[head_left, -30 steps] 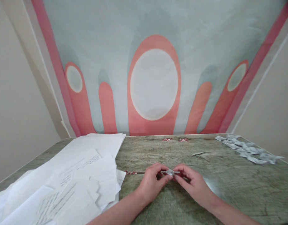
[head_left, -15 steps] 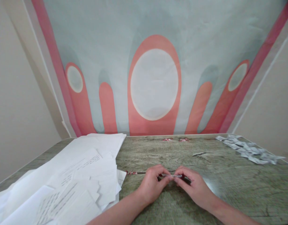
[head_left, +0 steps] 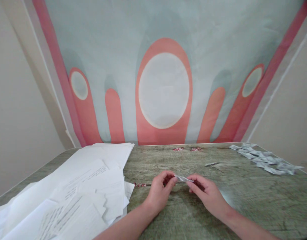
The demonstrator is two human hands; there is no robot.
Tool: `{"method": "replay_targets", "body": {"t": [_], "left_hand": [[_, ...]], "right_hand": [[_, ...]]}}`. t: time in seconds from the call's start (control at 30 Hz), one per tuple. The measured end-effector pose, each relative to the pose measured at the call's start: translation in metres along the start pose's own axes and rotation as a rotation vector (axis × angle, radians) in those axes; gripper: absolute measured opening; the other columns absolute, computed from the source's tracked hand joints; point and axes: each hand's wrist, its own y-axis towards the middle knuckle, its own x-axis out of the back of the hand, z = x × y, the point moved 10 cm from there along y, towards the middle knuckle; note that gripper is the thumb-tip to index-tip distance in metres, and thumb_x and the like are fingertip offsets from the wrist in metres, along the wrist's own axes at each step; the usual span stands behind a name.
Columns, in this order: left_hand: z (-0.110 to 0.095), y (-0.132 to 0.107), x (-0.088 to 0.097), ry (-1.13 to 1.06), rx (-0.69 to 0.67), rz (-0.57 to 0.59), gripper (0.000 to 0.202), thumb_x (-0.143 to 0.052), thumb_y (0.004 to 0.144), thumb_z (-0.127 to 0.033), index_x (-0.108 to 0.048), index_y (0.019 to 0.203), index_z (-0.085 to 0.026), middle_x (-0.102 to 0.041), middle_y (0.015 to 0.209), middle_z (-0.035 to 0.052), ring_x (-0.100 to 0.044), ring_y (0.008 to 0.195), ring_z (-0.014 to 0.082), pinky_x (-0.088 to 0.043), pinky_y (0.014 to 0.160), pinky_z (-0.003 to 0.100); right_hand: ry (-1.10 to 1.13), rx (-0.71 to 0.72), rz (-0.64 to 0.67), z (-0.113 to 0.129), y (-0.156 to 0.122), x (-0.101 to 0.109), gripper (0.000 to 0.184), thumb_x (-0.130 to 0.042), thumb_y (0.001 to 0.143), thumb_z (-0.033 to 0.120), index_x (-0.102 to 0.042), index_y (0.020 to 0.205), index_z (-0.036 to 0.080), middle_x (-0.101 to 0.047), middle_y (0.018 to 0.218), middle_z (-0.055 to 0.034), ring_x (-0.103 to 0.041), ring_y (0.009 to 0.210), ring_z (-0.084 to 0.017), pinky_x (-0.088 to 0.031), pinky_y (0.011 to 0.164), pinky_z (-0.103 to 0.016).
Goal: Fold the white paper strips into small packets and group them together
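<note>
Low over the middle of the table, my left hand (head_left: 160,190) and my right hand (head_left: 205,194) meet. Both pinch a small folded piece of paper (head_left: 182,179), grey-white and flat, held between the fingertips of both hands. My left thumb and fingers grip its left end, my right fingers its right end. The piece hovers just above the green-grey tabletop (head_left: 255,200).
A loose spread of white printed sheets (head_left: 78,186) covers the table's left side. Several small folded paper pieces (head_left: 265,158) lie in a heap at the far right. Two small red scraps (head_left: 187,149) lie by the back edge, another red scrap (head_left: 140,184) left of my hands.
The folded piece has been turned and lifted slightly between my fingertips. My hands have drawn a little apart and risen off the table.
</note>
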Motion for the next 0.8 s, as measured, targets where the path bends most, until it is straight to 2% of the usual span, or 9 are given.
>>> {"method": "replay_targets", "body": {"t": [0.1,0.23,0.4,0.53,0.8], "left_hand": [[-0.001,0.0,0.003,0.063,-0.005,-0.018,0.016,-0.054,0.081,-0.028,-0.062,0.079,-0.015,-0.059,0.068,0.0011,-0.052,0.063,0.0136,-0.04,0.06,0.023],[-0.003,-0.001,0.005,0.129,-0.017,-0.043,0.015,-0.054,0.08,-0.027,-0.063,0.077,-0.016,-0.061,0.068,0.0013,-0.053,0.064,0.0142,-0.041,0.061,0.023],[-0.004,-0.002,0.004,0.16,-0.027,-0.027,0.015,-0.054,0.08,-0.026,-0.064,0.076,-0.016,-0.063,0.07,0.002,-0.054,0.065,0.0148,-0.041,0.062,0.024],[-0.003,-0.003,0.0,0.224,-0.029,0.01,0.014,-0.054,0.079,-0.024,-0.065,0.074,-0.017,-0.062,0.069,0.0012,-0.054,0.065,0.0148,-0.04,0.062,0.024],[-0.005,-0.004,-0.004,0.372,-0.072,0.037,0.011,-0.054,0.078,-0.02,-0.064,0.073,-0.018,-0.06,0.072,0.0012,-0.055,0.07,0.0161,-0.039,0.064,0.025]], "right_hand": [[0.012,0.038,0.009,0.004,-0.001,-0.002,0.026,-0.048,0.086,0.04,-0.062,0.095,0.02,-0.061,0.076,-0.0011,-0.058,0.069,-0.016,-0.046,0.065,-0.026],[0.034,0.034,-0.051,0.005,-0.001,0.006,0.028,-0.049,0.086,0.041,-0.061,0.1,0.02,-0.063,0.088,-0.0035,-0.06,0.074,-0.017,-0.047,0.069,-0.027],[-0.03,0.056,-0.049,0.01,0.0,0.009,0.024,-0.049,0.086,0.039,-0.064,0.085,0.021,-0.061,0.075,-0.0009,-0.058,0.07,-0.016,-0.045,0.066,-0.026],[-0.082,0.098,-0.037,0.016,0.0,0.007,0.023,-0.05,0.086,0.038,-0.065,0.08,0.021,-0.062,0.073,-0.0012,-0.057,0.069,-0.017,-0.045,0.066,-0.027],[-0.082,0.133,0.004,0.02,0.0,0.003,0.025,-0.047,0.088,0.036,-0.068,0.089,0.023,-0.063,0.081,-0.0035,-0.058,0.076,-0.018,-0.046,0.072,-0.029]]}}
